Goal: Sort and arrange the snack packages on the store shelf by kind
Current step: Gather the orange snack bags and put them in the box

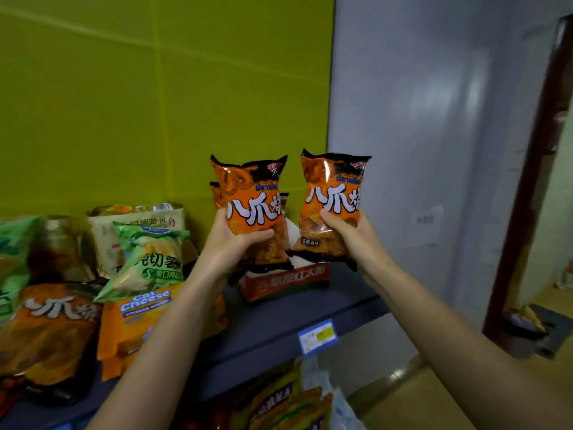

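My left hand (pixel 231 240) grips an orange-and-black snack bag (pixel 251 197) by its lower half, upright over the right end of the dark shelf (pixel 279 318). Close beside it, my right hand (pixel 347 234) holds a second bag of the same kind (pixel 333 193), also upright. Behind the left bag another matching orange bag (pixel 216 193) peeks out. Both held bags hover above a red cardboard box (pixel 288 282) on the shelf. A larger bag of the same print (pixel 52 330) lies flat at the shelf's left.
An orange cheese wafer pack (pixel 133 318), a green chips bag (pixel 148 259), a beige bag (pixel 136 218) and a green pack (pixel 12 259) crowd the shelf's left. A price tag (pixel 317 336) marks the front edge. More snacks (pixel 285 398) fill the shelf below. A grey wall (pixel 434 119) stands right.
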